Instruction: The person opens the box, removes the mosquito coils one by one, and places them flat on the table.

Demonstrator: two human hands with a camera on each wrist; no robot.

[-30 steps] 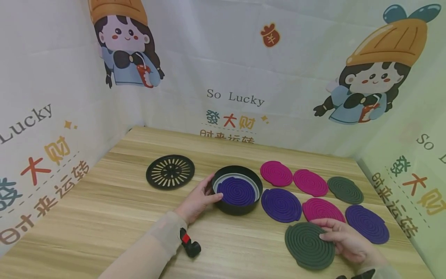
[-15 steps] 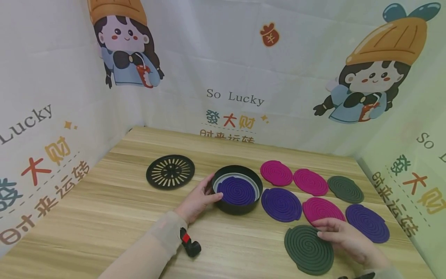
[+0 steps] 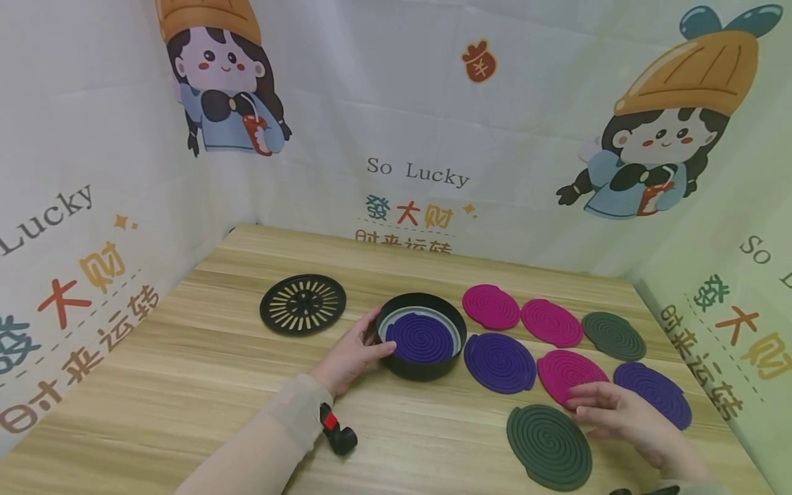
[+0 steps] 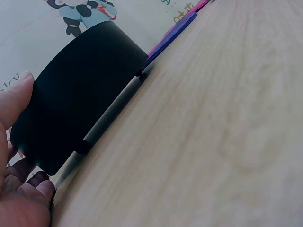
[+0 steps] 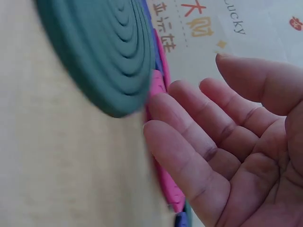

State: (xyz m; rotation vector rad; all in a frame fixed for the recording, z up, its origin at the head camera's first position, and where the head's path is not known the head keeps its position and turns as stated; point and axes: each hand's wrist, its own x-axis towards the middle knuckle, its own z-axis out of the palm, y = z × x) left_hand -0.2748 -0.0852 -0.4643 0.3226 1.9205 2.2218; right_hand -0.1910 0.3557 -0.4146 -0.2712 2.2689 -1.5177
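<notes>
My left hand [image 3: 351, 356] grips the left side of a round black mosquito coil holder [image 3: 421, 372], thumb at the rim. Inside the holder lies a purple mosquito coil [image 3: 422, 338]. The left wrist view shows the holder's dark side wall [image 4: 80, 90] and small feet on the table. My right hand [image 3: 628, 421] hovers over the right side, fingers relaxed and holding nothing. Just left of it, a green mosquito coil [image 3: 548, 447] lies flat near the front. In the right wrist view the palm and fingers [image 5: 208, 120] are apart from that green coil [image 5: 104, 56].
A slotted black lid [image 3: 302, 305] lies left of the holder. Right of the holder are a purple coil [image 3: 500, 364], pink coils [image 3: 491, 307], a far green coil [image 3: 614, 336] and another purple coil [image 3: 650, 392]. Printed cloth walls [image 3: 322, 103] enclose the wooden table [image 3: 204, 364].
My right hand has let go of the green coil and drawn away to the right. The coil has shifted slightly toward the front and now lies on the table. My left hand has not moved.
</notes>
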